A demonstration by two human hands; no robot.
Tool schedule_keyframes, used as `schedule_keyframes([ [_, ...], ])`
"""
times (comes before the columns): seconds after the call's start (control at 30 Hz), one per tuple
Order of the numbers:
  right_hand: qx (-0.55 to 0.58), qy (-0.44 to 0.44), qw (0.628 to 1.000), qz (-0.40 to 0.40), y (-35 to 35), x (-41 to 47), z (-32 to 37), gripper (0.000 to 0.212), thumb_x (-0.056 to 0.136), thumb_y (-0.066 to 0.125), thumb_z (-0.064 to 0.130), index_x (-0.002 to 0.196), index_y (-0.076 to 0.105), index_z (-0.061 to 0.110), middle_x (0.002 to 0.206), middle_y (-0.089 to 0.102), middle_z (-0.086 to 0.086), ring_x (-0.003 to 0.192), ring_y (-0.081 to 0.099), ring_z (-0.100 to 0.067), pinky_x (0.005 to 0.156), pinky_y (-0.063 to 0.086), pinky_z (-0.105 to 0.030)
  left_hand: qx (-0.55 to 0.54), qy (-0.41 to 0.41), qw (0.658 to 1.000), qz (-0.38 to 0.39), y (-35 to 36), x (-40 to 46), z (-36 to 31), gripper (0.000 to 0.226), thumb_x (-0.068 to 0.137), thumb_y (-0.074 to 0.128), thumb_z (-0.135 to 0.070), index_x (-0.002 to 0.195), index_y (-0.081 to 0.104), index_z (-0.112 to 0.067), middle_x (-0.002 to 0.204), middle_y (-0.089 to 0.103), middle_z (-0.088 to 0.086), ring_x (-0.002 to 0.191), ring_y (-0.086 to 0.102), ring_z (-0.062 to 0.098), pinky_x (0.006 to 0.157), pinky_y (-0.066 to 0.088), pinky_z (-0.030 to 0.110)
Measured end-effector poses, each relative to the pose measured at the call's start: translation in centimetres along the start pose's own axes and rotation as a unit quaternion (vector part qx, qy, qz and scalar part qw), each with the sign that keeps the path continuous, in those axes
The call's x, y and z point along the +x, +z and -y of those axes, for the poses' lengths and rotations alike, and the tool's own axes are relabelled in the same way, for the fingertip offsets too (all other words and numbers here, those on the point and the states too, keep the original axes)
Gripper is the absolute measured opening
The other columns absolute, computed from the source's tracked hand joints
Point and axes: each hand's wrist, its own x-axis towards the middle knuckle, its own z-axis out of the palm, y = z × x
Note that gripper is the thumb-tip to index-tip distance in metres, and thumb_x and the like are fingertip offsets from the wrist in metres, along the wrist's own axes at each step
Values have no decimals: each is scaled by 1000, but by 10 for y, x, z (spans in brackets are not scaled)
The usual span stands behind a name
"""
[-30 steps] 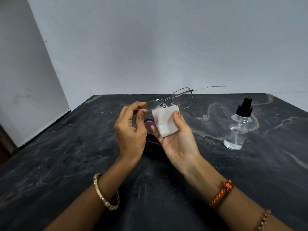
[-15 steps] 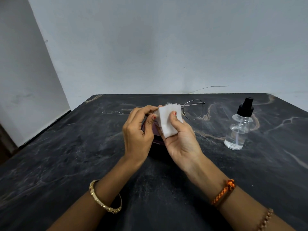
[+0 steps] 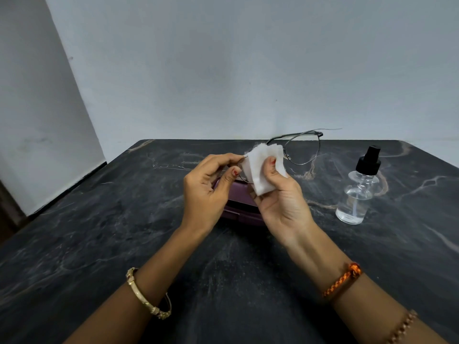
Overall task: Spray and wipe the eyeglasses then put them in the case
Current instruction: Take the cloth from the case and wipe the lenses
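Note:
Thin metal-framed eyeglasses (image 3: pixel 301 150) are held above the table, one lens showing at upper right. My left hand (image 3: pixel 208 192) pinches the frame's left end between thumb and fingers. My right hand (image 3: pixel 280 202) presses a folded white cloth (image 3: pixel 263 167) over the other lens, which the cloth hides. Below both hands lies a closed purple case (image 3: pixel 238 204) on the dark marble table (image 3: pixel 124 232); the hands cover most of it. A clear spray bottle (image 3: pixel 357 192) with a black nozzle stands upright to the right.
A pale wall rises right behind the table's far edge (image 3: pixel 198 141). The table's left edge runs diagonally beside a white panel (image 3: pixel 37 120). Bangles and bracelets sit on both wrists.
Both hands rose slightly with the eyeglasses. The frame tilted so the free lens swung up and to the right. The cloth shifted across the covered lens.

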Motion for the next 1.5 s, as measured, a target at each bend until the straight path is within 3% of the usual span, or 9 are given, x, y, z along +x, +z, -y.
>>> schedule_keyframes([
  [0.2,-145,-3,989,37,-9,3,8,34,61,68,26,91,66,11,76,74,3,73,68,-9,72,55,-23,4,2,1000,-5,-6,4,0,29,78,59,4,101,60,-13,88,63,-2,84,62,-1,77,49,11],
  [0.3,-145,6,988,42,-11,4,8,32,58,69,22,88,65,10,76,73,4,75,67,-10,76,54,-25,20,-5,1000,2,-6,4,-1,28,78,60,4,101,59,-12,88,63,-2,84,62,-1,77,49,11],
  [0.5,-88,1,995,38,-5,3,8,24,69,63,8,92,60,6,73,68,3,68,64,-6,61,52,-19,32,5,999,-6,-7,8,-3,26,79,59,3,99,60,-14,88,62,-3,84,61,-2,80,49,13],
  [0.73,49,23,998,-11,0,-1,8,9,78,59,15,83,63,9,80,68,-6,78,64,-18,57,56,-21,11,8,1000,11,1,2,-5,32,79,59,4,100,60,-20,89,63,-3,85,63,2,79,51,15],
  [0.87,22,19,999,15,-1,-1,5,20,69,62,19,86,63,8,70,71,-2,64,67,-11,55,54,-20,33,27,999,20,0,2,-5,25,77,60,0,96,62,-17,86,63,-5,82,61,3,76,51,16],
  [1.03,-32,21,998,51,-3,3,3,30,63,63,12,91,60,4,79,68,-4,70,65,-10,65,55,-18,101,74,992,32,-2,0,-4,16,74,63,1,89,67,-3,85,61,-7,80,60,6,76,49,13],
  [1.2,-145,-9,988,61,-7,4,9,11,55,70,16,63,63,19,69,71,5,68,65,-7,65,53,-19,82,58,995,6,-5,4,-5,25,75,62,1,97,61,-12,87,62,-9,81,61,-2,76,50,15],
  [1.3,-179,-5,982,65,-8,4,9,10,58,71,16,67,66,18,68,70,6,68,64,-8,64,52,-20,88,62,994,0,-6,6,-5,25,76,63,0,97,61,-12,89,62,-9,83,62,-1,77,50,15],
  [1.5,-48,4,999,19,-5,4,14,10,71,62,2,80,59,5,70,69,-1,70,66,-11,61,55,-22,83,60,995,-2,-5,6,-6,26,76,63,-1,101,61,-10,90,63,-9,84,63,3,78,51,16],
])
